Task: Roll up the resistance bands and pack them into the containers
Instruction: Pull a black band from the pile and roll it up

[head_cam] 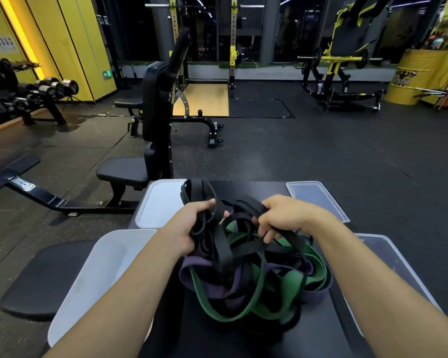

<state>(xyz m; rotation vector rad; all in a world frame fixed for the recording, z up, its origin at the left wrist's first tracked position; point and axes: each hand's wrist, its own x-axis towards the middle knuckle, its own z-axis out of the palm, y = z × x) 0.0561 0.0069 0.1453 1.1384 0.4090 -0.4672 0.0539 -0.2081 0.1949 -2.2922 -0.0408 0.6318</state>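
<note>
the resistance bands (256, 280) lie in one tangled heap on the middle of the bench (230, 337), black, green and purple loops threaded through each other. none is rolled and none sits in a container, so the task looks to be at its very start. the left hand (189, 228) is clenched round several loops of a black band (223, 244), raised off the far side of the heap. the right hand (282, 218) grasps another stretch of black strap just beside it, fingers curled under. whether both hold the same band cannot be told. a green band (290, 277) and a purple band (197, 264) wrap under and round the black loops lower down.

four pale plastic containers ring the heap: the near left container (96, 275) and near right container (388, 257) at the bench's side edges, seemingly hanging partly over them, and the far left container (158, 202) and far right container (316, 197) at the far corners. whether the far two are tubs or only lids is unclear.

beyond stand a padded seat (124, 171), a dumbbell rack (36, 91) and a yellow drum (411, 76).

the likely trouble is pulling too soon. a black band tugged while threaded through the others would tighten the knot or drag the whole heap toward an edge. stretched rubber slipping from the right hand would snap back at the fingers. a sweeping forearm could knock an overhanging container to the floor.
</note>
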